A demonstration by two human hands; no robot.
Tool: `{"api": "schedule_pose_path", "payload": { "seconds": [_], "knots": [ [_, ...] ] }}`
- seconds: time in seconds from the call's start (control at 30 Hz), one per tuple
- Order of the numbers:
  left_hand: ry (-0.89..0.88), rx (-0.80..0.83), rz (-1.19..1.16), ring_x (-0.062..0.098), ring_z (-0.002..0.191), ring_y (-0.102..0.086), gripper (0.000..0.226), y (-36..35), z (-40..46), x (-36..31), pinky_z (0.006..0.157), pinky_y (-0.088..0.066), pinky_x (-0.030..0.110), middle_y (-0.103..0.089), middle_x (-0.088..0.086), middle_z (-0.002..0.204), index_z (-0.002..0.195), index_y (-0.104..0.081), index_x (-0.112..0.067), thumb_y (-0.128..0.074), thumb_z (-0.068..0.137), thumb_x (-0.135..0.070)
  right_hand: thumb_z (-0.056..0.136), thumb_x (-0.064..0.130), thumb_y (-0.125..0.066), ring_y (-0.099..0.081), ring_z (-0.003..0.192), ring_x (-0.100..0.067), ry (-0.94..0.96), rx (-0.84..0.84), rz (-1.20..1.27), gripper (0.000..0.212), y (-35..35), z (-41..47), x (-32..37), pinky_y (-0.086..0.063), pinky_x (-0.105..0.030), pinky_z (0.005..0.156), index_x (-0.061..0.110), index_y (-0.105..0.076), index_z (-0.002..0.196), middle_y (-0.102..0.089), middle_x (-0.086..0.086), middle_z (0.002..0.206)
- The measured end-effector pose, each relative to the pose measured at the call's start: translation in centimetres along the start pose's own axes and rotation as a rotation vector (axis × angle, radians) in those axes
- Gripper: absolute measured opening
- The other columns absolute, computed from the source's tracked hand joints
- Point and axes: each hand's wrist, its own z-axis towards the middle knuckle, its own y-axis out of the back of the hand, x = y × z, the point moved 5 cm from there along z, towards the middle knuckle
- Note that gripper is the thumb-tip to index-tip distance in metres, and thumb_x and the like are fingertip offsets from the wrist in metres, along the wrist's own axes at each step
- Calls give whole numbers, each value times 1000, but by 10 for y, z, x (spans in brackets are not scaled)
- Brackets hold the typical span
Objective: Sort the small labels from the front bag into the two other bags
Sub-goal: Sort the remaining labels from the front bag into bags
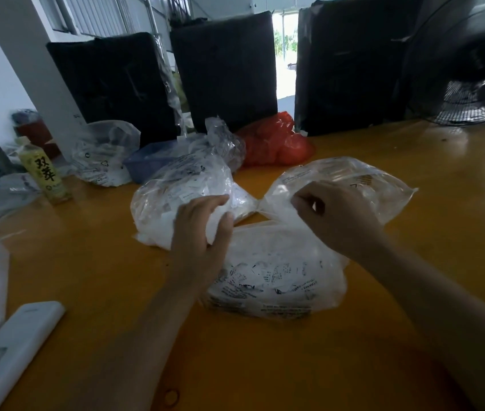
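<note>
Three clear plastic bags lie on the orange table (pixel 265 366). The front bag (pixel 277 277), full of small printed labels, sits nearest me. Behind it on the left is a bag (pixel 170 200) stuffed with white labels. Behind on the right lies a flatter, nearly transparent bag (pixel 354 179). My left hand (pixel 199 232) curls over the near edge of the left bag, fingers and thumb gripping its plastic. My right hand (pixel 333 215) pinches the near edge of the right bag between thumb and fingers. Whether either hand also holds a label is hidden.
A yellow drink carton (pixel 45 173) stands at the left. A white remote-like device (pixel 10 354) lies front left. More plastic bags (pixel 102 155), a blue bag (pixel 149 161) and a red bag (pixel 277 143) sit behind. Black panels (pixel 226 72) line the back; a fan (pixel 469 99) is at right.
</note>
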Motion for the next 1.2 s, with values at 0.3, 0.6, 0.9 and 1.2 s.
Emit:
{"api": "schedule_pose_path", "payload": {
  "seconds": [0.3, 0.6, 0.9, 1.2],
  "knots": [
    [471, 301, -736, 9, 100, -73, 45, -37, -14, 2, 85, -57, 29, -78, -7, 111, 121, -73, -42, -72, 85, -69, 99, 49, -53, -57, 64, -31, -126, 318, 602, 34, -21, -14, 29, -47, -44, 59, 25, -73, 86, -69, 2, 74],
    [655, 223, -947, 11, 73, -69, 15, -41, -20, 8, 72, -57, 22, -74, -1, 82, 89, -84, -24, -83, 75, -28, 108, 39, -43, -57, 60, -9, -196, 299, 613, 39, -28, -15, 21, -47, -23, 60, 23, -72, 89, -71, 6, 76],
    [728, 204, -885, 23, 90, -78, 8, -48, -26, 10, 78, -62, 27, -80, 10, 97, 99, -78, -11, -71, 98, -9, 83, 58, -71, -69, 78, -5, -124, 477, 502, 37, -46, -21, 23, -58, -25, 68, 34, -65, 110, -71, 15, 90],
    [750, 145, -814, 19, 86, -77, 25, -46, -25, 16, 79, -61, 29, -78, 0, 87, 88, -82, -23, -64, 102, -13, 85, 55, -72, -53, 89, 5, 106, 743, -41, 34, -36, -21, 14, -38, -13, 70, 41, -65, 115, -57, 23, 102]
  ]
}}
